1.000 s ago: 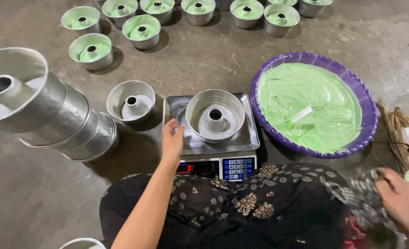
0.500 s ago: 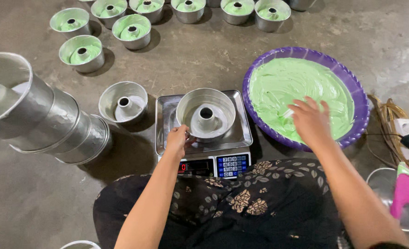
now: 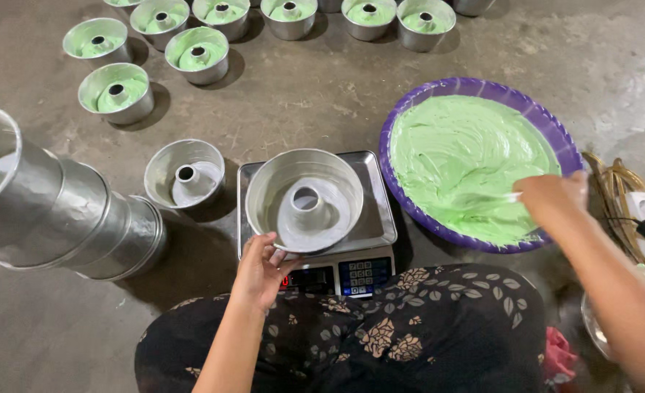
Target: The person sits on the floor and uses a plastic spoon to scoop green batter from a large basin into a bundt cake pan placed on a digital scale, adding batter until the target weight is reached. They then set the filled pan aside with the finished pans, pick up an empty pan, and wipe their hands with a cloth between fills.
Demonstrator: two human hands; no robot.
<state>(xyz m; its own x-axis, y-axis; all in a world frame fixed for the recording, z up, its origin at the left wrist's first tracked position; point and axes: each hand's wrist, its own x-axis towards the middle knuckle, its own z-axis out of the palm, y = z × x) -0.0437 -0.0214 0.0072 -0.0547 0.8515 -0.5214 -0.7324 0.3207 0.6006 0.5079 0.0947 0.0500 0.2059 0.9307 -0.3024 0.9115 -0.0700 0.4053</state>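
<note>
An empty metal tube cake pan (image 3: 304,200) stands on a digital kitchen scale (image 3: 370,240). My left hand (image 3: 260,271) grips the pan's near rim. To the right lies a wide purple basin (image 3: 475,87) filled with green batter (image 3: 461,160). My right hand (image 3: 552,200) reaches into the basin's near right side and holds a pale scraper handle (image 3: 493,196) sunk in the batter.
A second empty tube pan (image 3: 186,175) sits left of the scale. A stack of nested metal pans (image 3: 53,207) lies on its side at far left. Several batter-filled pans (image 3: 115,91) stand along the back. Cables and a plug (image 3: 639,204) lie at right on the concrete floor.
My right hand came up from the lower right, crossed over the basin and now holds the scraper in the batter. My left hand stayed at the pan's rim.
</note>
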